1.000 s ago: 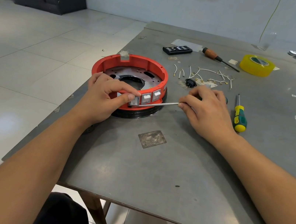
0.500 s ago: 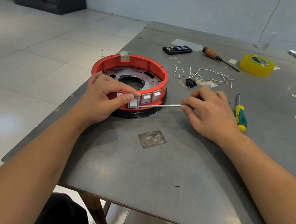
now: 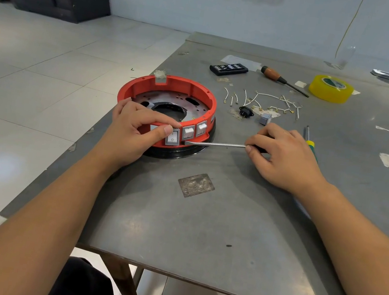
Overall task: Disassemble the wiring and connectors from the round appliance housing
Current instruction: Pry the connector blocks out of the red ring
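Housing (image 3: 169, 87) round orange plastic, screwdriver (image 3: 217, 143) slim steel

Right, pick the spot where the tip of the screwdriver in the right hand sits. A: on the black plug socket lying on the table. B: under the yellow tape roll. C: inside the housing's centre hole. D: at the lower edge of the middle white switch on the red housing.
D: the right hand holds the screwdriver with its tip at the lower edge of the middle white switch on the red housing.

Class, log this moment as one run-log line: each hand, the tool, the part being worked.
left hand: grips red housing | right hand: holds screwdriver | tip: at middle rocker switch
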